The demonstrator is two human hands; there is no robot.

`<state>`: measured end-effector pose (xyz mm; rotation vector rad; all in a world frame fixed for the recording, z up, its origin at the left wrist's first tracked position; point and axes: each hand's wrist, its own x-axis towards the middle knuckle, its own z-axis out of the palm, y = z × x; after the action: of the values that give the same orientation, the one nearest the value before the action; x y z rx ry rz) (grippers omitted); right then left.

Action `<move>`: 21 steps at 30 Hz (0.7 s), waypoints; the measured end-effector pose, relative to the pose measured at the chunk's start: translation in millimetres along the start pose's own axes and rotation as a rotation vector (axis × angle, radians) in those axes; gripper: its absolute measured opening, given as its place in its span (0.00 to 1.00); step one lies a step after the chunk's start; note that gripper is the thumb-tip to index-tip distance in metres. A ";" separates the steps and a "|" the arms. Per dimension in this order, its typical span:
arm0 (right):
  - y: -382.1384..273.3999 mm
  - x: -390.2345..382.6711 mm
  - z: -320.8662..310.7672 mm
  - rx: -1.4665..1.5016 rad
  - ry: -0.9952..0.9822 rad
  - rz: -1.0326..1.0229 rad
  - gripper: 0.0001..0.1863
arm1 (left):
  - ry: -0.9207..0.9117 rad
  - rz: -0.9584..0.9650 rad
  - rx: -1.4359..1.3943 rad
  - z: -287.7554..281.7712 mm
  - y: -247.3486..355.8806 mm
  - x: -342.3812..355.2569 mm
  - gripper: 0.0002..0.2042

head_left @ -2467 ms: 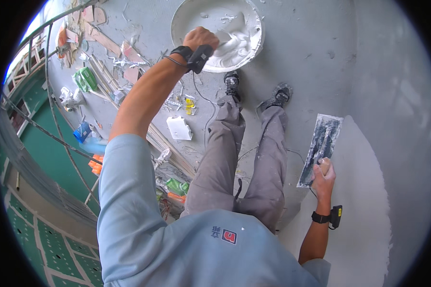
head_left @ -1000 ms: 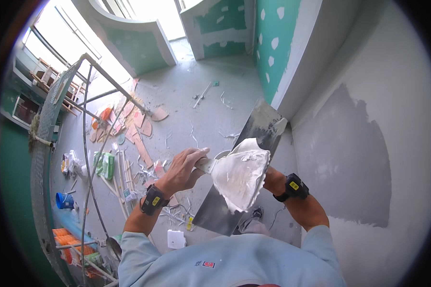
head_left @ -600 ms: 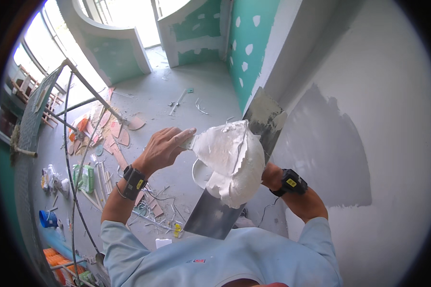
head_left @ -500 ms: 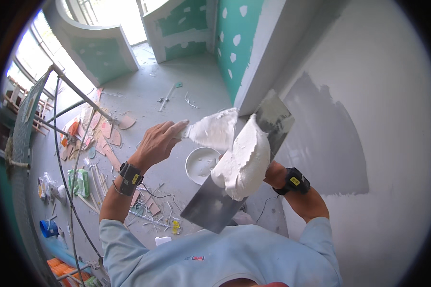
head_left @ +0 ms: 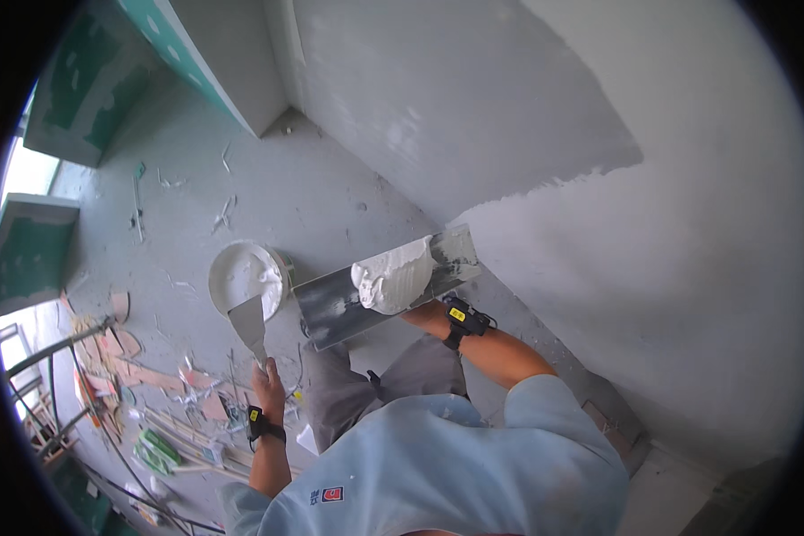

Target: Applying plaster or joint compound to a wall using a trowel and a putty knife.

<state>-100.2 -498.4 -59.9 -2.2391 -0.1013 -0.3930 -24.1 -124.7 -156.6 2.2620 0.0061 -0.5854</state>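
Observation:
My left hand [head_left: 268, 389] is closed round the handle of a putty knife [head_left: 249, 323], whose broad blade points away from me and looks nearly bare. The blade overlaps the near rim of a white bucket [head_left: 285, 268] in this view; I cannot tell whether they touch. White compound lies inside the bucket. Right of it, my right hand [head_left: 429, 317] holds a long, wide metal trowel [head_left: 330, 311] from beneath, its fingers mostly hidden by the plate. On the trowel sits a mound of white compound [head_left: 391, 277], with a smoothed, ridged face.
A wall [head_left: 670, 259] with a grey coated patch [head_left: 473, 116] runs along the right. Board offcuts [head_left: 121, 344], strips and a green bag [head_left: 158, 449] litter the floor at left. Scaffold tubes [head_left: 58, 347] stand at far left, green-faced panels [head_left: 89, 85] beyond.
The view has swung toward the right wall. My left hand has come down and away from the mound; its knife blade, coated before, now looks nearly bare. The mound on the trowel looks flatter.

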 end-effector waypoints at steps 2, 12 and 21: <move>37.0 -20.3 12.8 -0.106 0.007 0.062 0.26 | 0.048 0.047 0.030 44.1 -1.8 -9.1 0.15; 326.6 -205.9 198.2 -0.800 -0.069 0.398 0.22 | 0.091 -0.279 0.421 131.1 -149.2 -62.9 0.19; 501.2 -239.6 274.3 -0.650 0.041 0.779 0.15 | 0.077 -0.510 0.352 106.9 -76.7 -83.0 0.13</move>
<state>-157.6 -598.2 -668.7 -2.6554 1.0205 -0.0308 -156.1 -131.7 -238.6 2.6384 0.5734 -0.8119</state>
